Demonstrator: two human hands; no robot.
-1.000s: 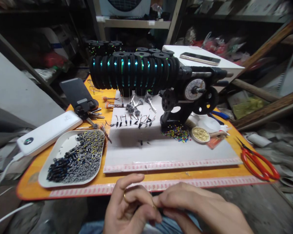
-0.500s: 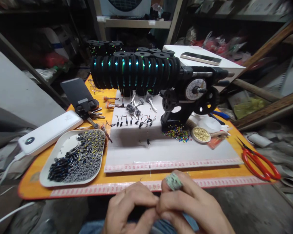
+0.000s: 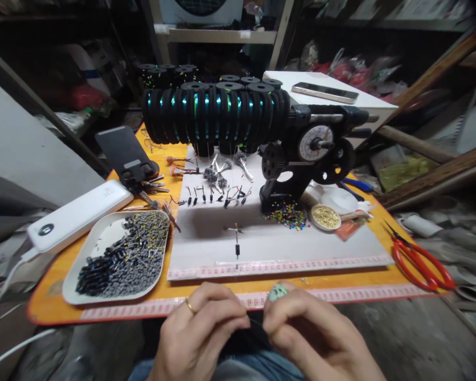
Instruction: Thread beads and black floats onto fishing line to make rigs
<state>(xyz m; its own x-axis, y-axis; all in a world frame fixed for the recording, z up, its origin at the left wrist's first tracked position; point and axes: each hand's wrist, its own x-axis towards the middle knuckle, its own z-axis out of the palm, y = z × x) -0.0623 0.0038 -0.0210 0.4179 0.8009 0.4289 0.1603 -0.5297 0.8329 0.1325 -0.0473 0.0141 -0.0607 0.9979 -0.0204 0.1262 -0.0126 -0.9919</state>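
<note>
Both hands are low at the front, over the lap and just short of the table edge. My left hand [image 3: 202,328] wears a gold ring [image 3: 189,305] and pinches with thumb and fingertips. My right hand [image 3: 313,330], with a green patterned wrap [image 3: 278,292] on one finger, is also closed in a pinch. A faint thin line seems to span the small gap between the fingertips; its ends are hidden in the fingers. Beyond the hands, a small black cylinder [image 3: 237,250] with thin stems stands out above the white board [image 3: 285,246].
A black rack of spools [image 3: 218,116] with a dial [image 3: 316,143] stands behind. To the left are a tray [image 3: 165,254] of small grey and black pieces and a white power bank [image 3: 79,217]. Coloured beads [image 3: 287,216], a gold-bead dish [image 3: 325,217] and red-handled scissors [image 3: 420,262] are right.
My hands have gone from touching to slightly apart, both still pinching. The small black cylinder has shifted nearer to me and now points lengthwise toward the front edge.
</note>
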